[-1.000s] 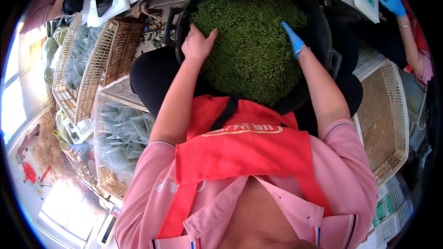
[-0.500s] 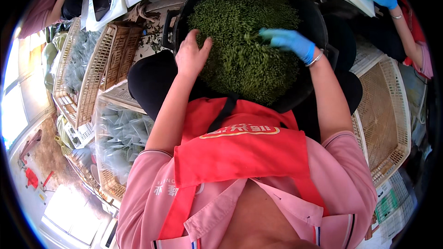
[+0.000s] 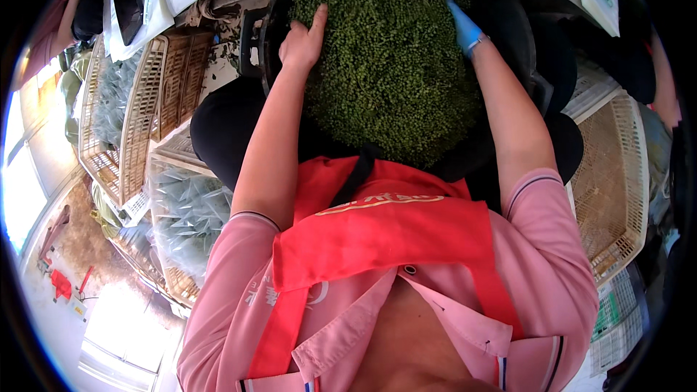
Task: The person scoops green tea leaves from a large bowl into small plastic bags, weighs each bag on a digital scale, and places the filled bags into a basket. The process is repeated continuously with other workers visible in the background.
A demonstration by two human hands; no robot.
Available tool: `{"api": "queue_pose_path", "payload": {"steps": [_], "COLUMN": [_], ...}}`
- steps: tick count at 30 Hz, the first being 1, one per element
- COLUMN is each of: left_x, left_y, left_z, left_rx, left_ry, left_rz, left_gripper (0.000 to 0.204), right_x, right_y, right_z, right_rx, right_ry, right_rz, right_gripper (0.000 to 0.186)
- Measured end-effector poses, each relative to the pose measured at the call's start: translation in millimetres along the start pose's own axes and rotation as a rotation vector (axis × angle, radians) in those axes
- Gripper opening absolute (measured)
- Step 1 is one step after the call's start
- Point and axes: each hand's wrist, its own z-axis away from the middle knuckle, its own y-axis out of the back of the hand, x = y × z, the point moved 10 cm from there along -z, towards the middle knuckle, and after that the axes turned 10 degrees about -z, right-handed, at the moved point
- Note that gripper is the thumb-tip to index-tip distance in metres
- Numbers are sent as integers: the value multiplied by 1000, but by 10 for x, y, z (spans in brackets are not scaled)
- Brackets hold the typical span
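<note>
Red apron (image 3: 385,241) nearest, then black tub (image 3: 510,18) holding green buds (image 3: 392,69); they lie between bare left hand (image 3: 301,42), set at their left edge with thumb extended, and blue-gloved right hand (image 3: 466,29) at right edge, fingers partly hidden; can't tell if either grips; heads face up, mass slightly longer front to back; phone (image 3: 128,7) farther, off left

Left grip (image 3: 300,43), right grip (image 3: 465,27) well apart

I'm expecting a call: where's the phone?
In the head view's upper left, the phone lies on a white sheet, above a crate in the picture.
</note>
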Motion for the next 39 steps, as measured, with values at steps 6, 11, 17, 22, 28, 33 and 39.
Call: {"api": "queue_pose_path", "payload": {"steps": [6, 11, 17, 22, 28, 33, 39], "left_x": [-103, 85, 620, 1030, 785, 87, -141], "left_y": [-121, -310, 190, 267, 384, 661, 65], "left_z": [-133, -61, 779, 1668, 2230, 1530, 832], "left_rx": [-46, -191, -90, 186, 116, 235, -275], "left_ry": [34, -56, -366, -886, -1154, -727, -394], "left_rz": [139, 403, 263, 157, 137, -57, -476], "left_gripper": [112, 107, 79, 63, 40, 49, 116], "right_x": [345, 451, -164, -342, -128, -209, -518], "right_y": [-325, -455, -605, -695, -610, -203, 503], "right_z": [-493, -549, 683, 1683, 2333, 2151, 877], "right_rx": [-295, -413, -576, -771, -885, -716, -4], "right_ry": [-31, -132, -181, 40, 289, 227, 104], "right_rz": [40, 152, 313, 615, 1110, 1131, 1031], "right_gripper": [49, 44, 44, 57, 42, 41, 60]}}
